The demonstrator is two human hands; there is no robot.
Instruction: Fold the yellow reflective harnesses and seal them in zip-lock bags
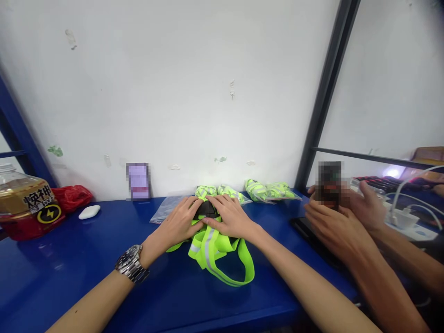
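1. Glossy blue counter (86, 268) meets a scuffed white wall (173, 92).
2. Amber-filled clear plastic bottle (26, 203) stands far left, apparently clear of the working space.
3. Left hand (182, 217) and right hand (233, 217) have fingers clamped on a neon-yellow, grey-striped webbing bundle (210, 249) mid-counter, seemingly keeping it gathered.
4. Clear-bagged neon bundles (270, 189) lie by the wall, presumably bagged for tidiness.
5. Another person's hands (338, 231) hold a blurred dark object (329, 182).

The straps (217, 245) look like woven cloth, the tabletop (166, 291) glossy, the watch (132, 263) polished metal.

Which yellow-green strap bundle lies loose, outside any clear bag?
The front bundle, under the left hand and right hand; the rear bundles are inside clear bags.
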